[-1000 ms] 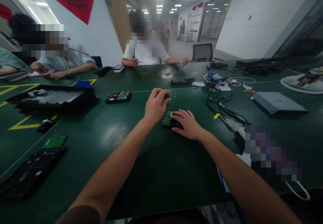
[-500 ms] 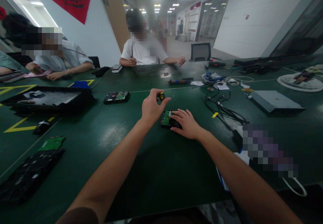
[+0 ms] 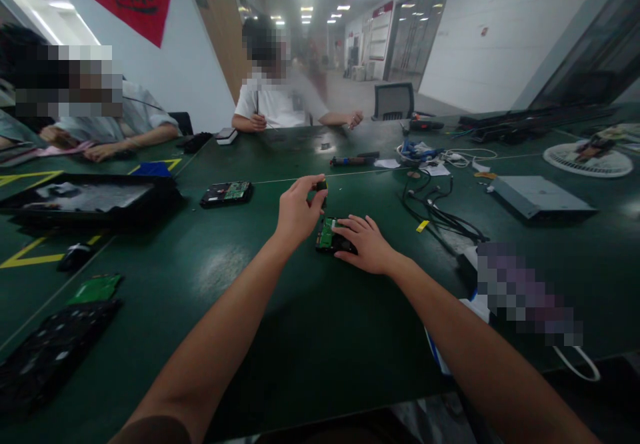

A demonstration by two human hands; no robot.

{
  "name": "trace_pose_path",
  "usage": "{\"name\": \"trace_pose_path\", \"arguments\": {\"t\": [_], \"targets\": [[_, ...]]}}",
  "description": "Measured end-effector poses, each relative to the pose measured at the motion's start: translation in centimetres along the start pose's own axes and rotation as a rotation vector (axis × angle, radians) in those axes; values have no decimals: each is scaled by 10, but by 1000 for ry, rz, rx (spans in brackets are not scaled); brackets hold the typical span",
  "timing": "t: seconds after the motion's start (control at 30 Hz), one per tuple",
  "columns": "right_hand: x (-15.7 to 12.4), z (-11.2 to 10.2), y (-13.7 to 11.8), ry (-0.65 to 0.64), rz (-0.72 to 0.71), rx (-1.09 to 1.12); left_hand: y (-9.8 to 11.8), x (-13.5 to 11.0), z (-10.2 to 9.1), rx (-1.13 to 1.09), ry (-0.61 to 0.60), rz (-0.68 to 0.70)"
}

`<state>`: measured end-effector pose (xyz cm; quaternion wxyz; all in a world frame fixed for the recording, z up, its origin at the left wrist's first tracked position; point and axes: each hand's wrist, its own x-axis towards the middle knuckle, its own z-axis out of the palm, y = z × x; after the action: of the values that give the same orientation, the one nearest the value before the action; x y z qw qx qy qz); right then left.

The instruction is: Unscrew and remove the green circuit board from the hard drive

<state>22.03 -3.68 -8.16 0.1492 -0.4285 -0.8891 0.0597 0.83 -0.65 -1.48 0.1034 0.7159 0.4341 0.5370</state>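
Observation:
A small hard drive with a green circuit board facing up lies on the dark green table. My right hand rests flat on its right side, fingers stretched over it. My left hand hovers just above the drive's far left corner, its fingers pinched round the black and yellow handle of a small screwdriver, which stands over the board. The tool's tip is hidden.
A second hard drive lies farther left. A black tray, a green board and a dark panel sit at the left. Cables and a grey box are at the right. Two people sit across the table.
My left hand has come down and closer to the drive, fingers tightening on the screwdriver handle. My right hand has stayed on the drive. The view has shifted slightly.

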Motion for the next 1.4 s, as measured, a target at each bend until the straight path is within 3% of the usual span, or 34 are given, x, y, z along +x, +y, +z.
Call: {"name": "trace_pose_path", "arguments": {"t": [0.2,0.4,0.67,0.83,1.03,1.27,1.4], "targets": [[0,0,1,-2,-3,-1,6,2,5,-419,13,-172],[0,-1,1,3,-7,7,6,5,5,-543,45,-264],[0,0,1,17,-15,-4,10,7,-8,-778,-173,-454],[0,0,2,15,-15,-7,15,8,-9,-948,-200,-584],[0,1,2,19,-18,2,12,10,-10,-835,-113,-627],[1,0,2,6,-7,8,20,13,-17,-435,-140,-521],[1,0,2,2,0,2,25,14,-20,-401,-193,-549]]}}
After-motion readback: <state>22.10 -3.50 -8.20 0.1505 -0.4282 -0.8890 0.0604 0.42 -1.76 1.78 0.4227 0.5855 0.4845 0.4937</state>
